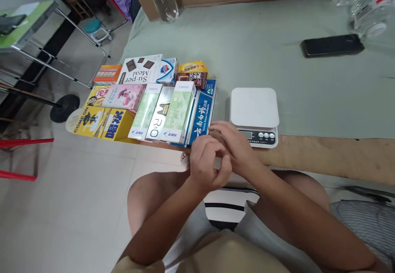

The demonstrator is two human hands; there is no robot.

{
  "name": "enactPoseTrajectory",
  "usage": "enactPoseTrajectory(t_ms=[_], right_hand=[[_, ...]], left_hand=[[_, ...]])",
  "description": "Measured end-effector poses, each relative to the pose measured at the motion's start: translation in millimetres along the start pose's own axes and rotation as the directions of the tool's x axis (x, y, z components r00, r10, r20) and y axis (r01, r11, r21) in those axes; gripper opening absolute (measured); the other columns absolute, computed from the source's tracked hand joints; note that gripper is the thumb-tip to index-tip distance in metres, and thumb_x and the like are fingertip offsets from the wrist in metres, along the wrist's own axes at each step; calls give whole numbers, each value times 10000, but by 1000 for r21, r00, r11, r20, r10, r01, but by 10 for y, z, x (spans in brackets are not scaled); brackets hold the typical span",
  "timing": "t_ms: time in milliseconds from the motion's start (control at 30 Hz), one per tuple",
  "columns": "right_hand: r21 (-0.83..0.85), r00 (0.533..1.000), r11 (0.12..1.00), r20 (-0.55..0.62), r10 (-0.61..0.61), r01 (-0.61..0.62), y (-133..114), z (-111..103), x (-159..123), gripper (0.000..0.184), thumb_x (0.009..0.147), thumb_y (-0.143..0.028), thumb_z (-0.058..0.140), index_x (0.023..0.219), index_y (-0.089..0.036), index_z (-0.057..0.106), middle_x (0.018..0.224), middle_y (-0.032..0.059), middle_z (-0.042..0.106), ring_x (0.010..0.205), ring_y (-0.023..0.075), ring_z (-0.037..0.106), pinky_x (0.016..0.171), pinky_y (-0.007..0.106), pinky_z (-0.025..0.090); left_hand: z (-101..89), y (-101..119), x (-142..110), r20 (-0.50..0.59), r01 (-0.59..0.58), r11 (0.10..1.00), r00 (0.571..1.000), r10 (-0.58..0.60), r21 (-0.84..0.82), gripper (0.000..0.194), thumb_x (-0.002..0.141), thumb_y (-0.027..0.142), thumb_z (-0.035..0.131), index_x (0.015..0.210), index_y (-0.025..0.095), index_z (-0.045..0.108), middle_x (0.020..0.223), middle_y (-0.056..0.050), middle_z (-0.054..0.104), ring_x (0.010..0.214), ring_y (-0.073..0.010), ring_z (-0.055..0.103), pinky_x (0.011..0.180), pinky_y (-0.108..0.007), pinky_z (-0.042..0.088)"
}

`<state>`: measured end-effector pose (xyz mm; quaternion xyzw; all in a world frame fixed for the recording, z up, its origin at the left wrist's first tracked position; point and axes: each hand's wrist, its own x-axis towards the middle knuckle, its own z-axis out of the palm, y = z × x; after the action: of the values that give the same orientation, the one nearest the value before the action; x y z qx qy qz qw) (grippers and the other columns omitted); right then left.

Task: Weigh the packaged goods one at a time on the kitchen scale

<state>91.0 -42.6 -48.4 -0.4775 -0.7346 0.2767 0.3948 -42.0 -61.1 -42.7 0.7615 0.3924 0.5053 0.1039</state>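
Beside the blue toothpaste box [201, 114], contents hidden, both half-curled hands [205, 164] overlap, grip unclear.

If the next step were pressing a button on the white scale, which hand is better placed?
Probably the right hand: it lies closer to the scale and its buttons. The left hand is farther left, near the blue box.

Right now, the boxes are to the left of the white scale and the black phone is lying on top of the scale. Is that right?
Not quite: the black phone isn't on the white scale. The head view shows it lying on the table, beyond the scale and to its right. The boxes are indeed to the left of the scale.
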Motion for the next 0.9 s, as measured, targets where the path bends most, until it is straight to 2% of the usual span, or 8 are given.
enactPoseTrajectory(t_ms=[100, 233, 367, 500, 567, 700, 833, 900], right_hand=[[-93, 987, 996, 158, 7, 8, 52, 157, -26, 481, 1009, -225, 455, 1472, -194, 581, 1595, 140, 571, 1512, 295, 521, 1207, 551, 509], [-252, 974, 966, 227, 9, 50, 53, 275, -76, 538, 1009, -218, 487, 1538, -142, 544, 1630, 158, 529, 1558, 347, 451, 1267, 616, 435], [-388, 978, 915, 208, -31, 112, -30, 299, -125, 521, 1015, -247, 497, 1527, -169, 556, 1485, 176, 631, 1434, 324, 546, 1254, 590, 448], [-514, 978, 856, 146, 148, -52, -156, 317, -224, 594, 962, -312, 573, 1543, -198, 527, 1298, 191, 630, 1250, 369, 603, 1051, 596, 575], [-515, 967, 847, 120, 225, -133, -191, 351, -283, 597, 954, -314, 583, 1538, -208, 517, 1416, 220, 552, 1312, 387, 590, 1015, 573, 598], [-454, 957, 870, 110, 270, -193, -158, 459, -361, 628, 1012, -375, 525, 1613, -235, 406, 1747, 238, 180, 1558, 475, 389, 1066, 637, 565], [-339, 948, 904, 87, 305, -260, -83, 538, -392, 602, 1033, -381, 514, 1612, -256, 412, 1765, 204, 199, 1577, 445, 386, 1146, 621, 532], [-310, 961, 921, 64, 270, -238, -68, 541, -421, 585, 1058, -368, 480, 1625, -255, 388, 1764, 211, 192, 1586, 422, 383, 1166, 602, 530]], left_hand=[[-81, -137, -281, 43, 78, 996, 996, -80, 42, 395, 895, 309, 586, 1269, 183, 589, 1251, -174, 668, 1246, -331, 630, 1053, -501, 527], [-150, -238, -539, 149, 120, 991, 981, -128, 58, 661, 944, 395, 552, 1541, 138, 433, 1542, -244, 506, 1531, -401, 432, 1225, -589, 408], [-151, -222, -605, 176, 154, 984, 970, -168, 87, 734, 957, 424, 556, 1600, 122, 371, 1603, -261, 437, 1599, -427, 331, 1263, -598, 359], [-164, -163, -593, 209, 199, 977, 955, -211, 77, 733, 1009, 451, 489, 1638, 123, 305, 1638, -270, 385, 1592, -413, 354, 1250, -580, 394], [-176, -141, -591, 266, 243, 969, 932, -245, 40, 740, 1038, 473, 447, 1664, 131, 248, 1672, -279, 341, 1590, -395, 375, 1230, -549, 437], [-150, -128, -606, 299, 385, 923, 883, -363, -16, 696, 1083, 460, 374, 1695, 194, 174, 1712, -238, 346, 1626, -363, 331, 1251, -546, 427], [-63, -134, -628, 238, 392, 915, 902, -361, -98, 688, 1081, 495, 347, 1692, 204, 225, 1716, -215, 363, 1606, -348, 380, 1253, -537, 433], [-37, -121, -634, 221, 359, 925, 919, -327, -123, 708, 1071, 517, 361, 1689, 188, 259, 1720, -222, 353, 1613, -361, 364, 1253, -539, 435]])
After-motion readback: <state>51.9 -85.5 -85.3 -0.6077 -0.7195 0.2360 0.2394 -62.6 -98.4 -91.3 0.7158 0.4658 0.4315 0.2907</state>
